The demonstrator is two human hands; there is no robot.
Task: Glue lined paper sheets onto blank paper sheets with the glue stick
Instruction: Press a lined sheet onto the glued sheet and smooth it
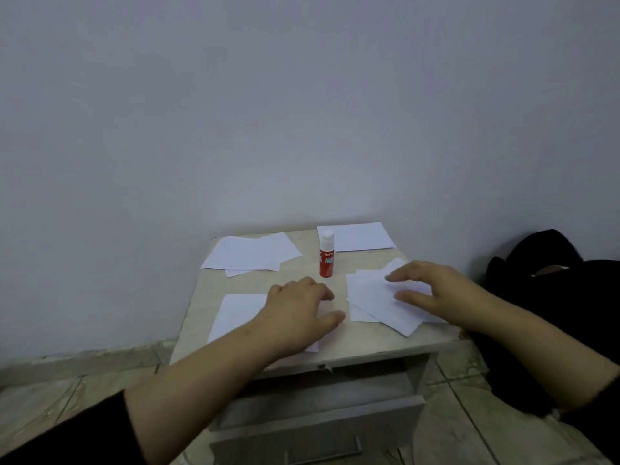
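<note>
Left hand (298, 310) flat on sheet (235, 313) | right hand (432, 293) spread on pile (372, 297) (fingers relaxed) | glue stick (326, 256) upright

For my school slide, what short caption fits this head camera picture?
Two hands rest on paper sheets on a small table, glue stick standing between.

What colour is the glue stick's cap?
White, above a red body; the glue stick shows in the head view.

Beyond my hands rises a plain grey-white wall (302, 95); beneath them a pale cabinet (365, 347), its drawer (318, 421) ajar, on a tiled floor (67, 397).
</note>
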